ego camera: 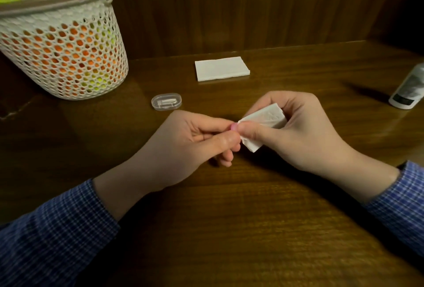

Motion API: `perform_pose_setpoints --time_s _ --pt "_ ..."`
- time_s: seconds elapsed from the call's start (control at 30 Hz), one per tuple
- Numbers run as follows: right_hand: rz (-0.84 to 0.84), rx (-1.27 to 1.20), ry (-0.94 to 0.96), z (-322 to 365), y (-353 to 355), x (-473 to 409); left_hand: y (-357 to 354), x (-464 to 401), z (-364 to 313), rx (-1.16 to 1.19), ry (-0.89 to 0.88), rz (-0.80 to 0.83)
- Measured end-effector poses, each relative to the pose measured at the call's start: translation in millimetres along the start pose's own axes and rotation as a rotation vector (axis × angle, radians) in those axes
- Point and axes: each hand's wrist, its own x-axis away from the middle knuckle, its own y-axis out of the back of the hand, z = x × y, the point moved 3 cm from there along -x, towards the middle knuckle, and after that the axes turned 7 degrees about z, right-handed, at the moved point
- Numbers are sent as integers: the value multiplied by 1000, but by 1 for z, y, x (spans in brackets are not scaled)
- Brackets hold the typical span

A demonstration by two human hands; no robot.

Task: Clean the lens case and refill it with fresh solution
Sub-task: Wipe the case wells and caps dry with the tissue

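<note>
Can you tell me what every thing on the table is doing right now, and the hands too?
left hand: pinches a small pink thing, mostly hidden
right hand: grips a folded tissue against the pink thing
tissue stack: flat on the table, untouched
clear oval case: shut, lying flat, small white parts inside
white bottle: at the right edge, cap out of view
white mesh basket: upright, orange and green things inside

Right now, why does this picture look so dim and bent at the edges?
Head view: warm, low light leaves the wooden back wall nearly black; soft glare streaks the table near the basket; the bottle at the right edge looks tilted and smeared, likely wide-angle distortion; the hands cast shadows towards the person.
</note>
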Motion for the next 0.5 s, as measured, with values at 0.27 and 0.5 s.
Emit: perform_pose_setpoints --time_s 0.27,0.5 --pt "145 -117 -57 3 1 -3 -1 0 5 372 199 228" --pt "255 -630 -488 -12 -7 -3 -6 1 -5 -53 -55 -41"
